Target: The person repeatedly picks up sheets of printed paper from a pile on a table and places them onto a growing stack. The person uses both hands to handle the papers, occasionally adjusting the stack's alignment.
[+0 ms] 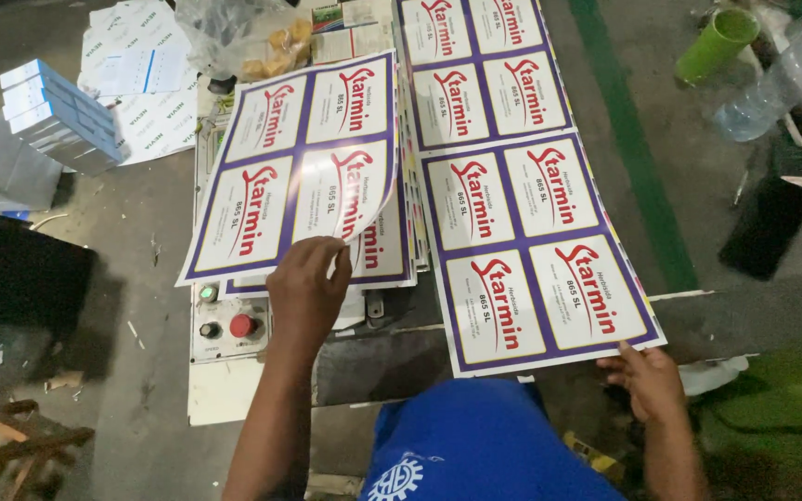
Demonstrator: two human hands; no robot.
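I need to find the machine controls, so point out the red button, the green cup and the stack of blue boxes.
red button (242, 325), head view, on its round cap.
green cup (715, 42), head view, on its side wall.
blue boxes (62, 116), head view, on the stack's top face.

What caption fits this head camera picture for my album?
Left hand lifts a printed label sheet off a stack while right hand holds another sheet.
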